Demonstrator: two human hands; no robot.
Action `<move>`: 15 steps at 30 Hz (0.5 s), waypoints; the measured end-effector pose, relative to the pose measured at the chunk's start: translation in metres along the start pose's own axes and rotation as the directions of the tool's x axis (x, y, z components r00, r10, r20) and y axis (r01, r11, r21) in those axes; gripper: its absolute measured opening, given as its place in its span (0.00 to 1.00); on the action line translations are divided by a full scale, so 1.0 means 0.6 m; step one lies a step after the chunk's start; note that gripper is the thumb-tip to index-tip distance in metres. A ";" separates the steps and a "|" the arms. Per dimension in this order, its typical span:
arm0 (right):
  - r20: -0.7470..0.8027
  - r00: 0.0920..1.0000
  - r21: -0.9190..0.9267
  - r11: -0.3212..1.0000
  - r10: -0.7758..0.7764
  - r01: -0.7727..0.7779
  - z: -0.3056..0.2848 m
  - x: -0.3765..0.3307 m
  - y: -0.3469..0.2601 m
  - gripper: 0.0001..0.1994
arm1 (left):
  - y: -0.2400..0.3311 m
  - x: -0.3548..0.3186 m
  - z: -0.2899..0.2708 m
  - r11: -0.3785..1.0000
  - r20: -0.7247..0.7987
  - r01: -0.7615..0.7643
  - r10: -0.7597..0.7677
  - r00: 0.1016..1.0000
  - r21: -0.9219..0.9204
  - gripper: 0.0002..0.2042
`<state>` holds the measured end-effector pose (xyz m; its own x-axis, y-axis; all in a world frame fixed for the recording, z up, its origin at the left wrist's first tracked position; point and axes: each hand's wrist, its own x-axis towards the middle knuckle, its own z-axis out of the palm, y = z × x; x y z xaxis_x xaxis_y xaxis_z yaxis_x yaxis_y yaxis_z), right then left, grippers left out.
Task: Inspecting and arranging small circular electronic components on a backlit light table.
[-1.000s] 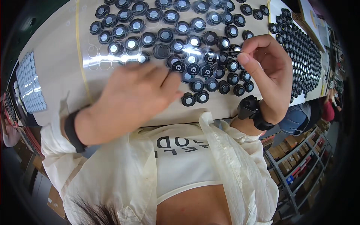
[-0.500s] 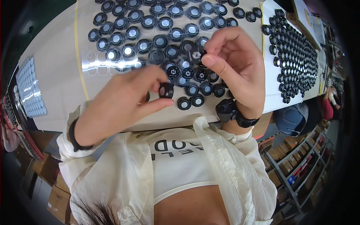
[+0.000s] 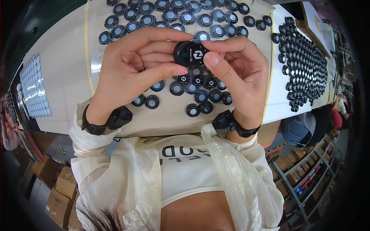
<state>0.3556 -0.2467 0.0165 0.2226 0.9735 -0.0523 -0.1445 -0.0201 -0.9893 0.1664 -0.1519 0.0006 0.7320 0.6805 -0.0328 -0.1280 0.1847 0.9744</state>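
My left hand [image 3: 129, 65] grips a black round knob-like part [image 3: 179, 54] between thumb and fingers, raised above the table. A black round label [image 3: 198, 54] with a white logo is pinched in my right hand [image 3: 244, 75], its thumb and forefinger at the right edge. The label overlaps the part's right side; I cannot tell whether it is stuck down. Below my hands, several similar labels [image 3: 197, 80] sit on a clear plastic sheet, over round parts with pale grey centres [image 3: 177, 89]. My fingers hide some of these.
Many more black parts [image 3: 170, 15] cover the far table [image 3: 61, 77]. Dense rows of them [image 3: 304, 73] fill a white surface at right. A sheet of pale round stickers [image 3: 35, 88] lies at far left. Cartons [image 3: 59, 204] and a metal rack [image 3: 304, 181] stand below.
My left hand has lifted the round part from near the front edge and brought it to the label. The right hand still pinches the label. The whole view has shifted slightly.
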 end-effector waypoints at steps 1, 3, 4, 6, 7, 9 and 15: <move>-0.012 1.000 0.010 1.000 -0.023 0.023 0.003 0.001 0.001 0.08 | -0.001 0.000 0.000 0.999 -0.006 -0.027 0.028 1.000 0.019 0.24; -0.024 0.999 0.020 0.999 -0.044 0.044 0.005 0.002 0.003 0.08 | 0.000 0.001 0.002 0.999 -0.020 -0.026 0.027 0.999 0.025 0.24; -0.019 0.999 0.015 0.999 -0.048 0.049 0.004 0.002 0.004 0.08 | 0.000 0.001 0.004 0.999 -0.035 -0.026 0.027 0.999 0.032 0.24; -0.013 0.999 0.010 0.999 -0.052 0.052 0.003 0.003 0.007 0.08 | -0.001 0.001 0.005 0.999 -0.039 -0.031 0.032 0.999 0.033 0.24; -0.013 0.999 -0.001 0.999 -0.052 0.052 0.003 0.004 0.008 0.08 | -0.002 0.002 0.006 0.999 -0.041 -0.037 0.038 0.998 0.034 0.23; -0.013 0.999 -0.011 0.999 -0.052 0.052 0.004 0.004 0.009 0.07 | -0.004 0.002 0.008 0.999 -0.043 -0.039 0.040 0.998 0.032 0.23; -0.002 0.999 -0.054 0.997 -0.050 0.049 -0.001 0.006 0.013 0.08 | -0.006 0.005 0.009 0.997 -0.047 -0.047 0.050 0.998 0.057 0.23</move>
<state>0.3556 -0.2434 0.0084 0.2319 0.9727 -0.0034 -0.0811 0.0158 -0.9966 0.1727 -0.1543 -0.0021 0.6928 0.7211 0.0052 -0.1239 0.1119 0.9860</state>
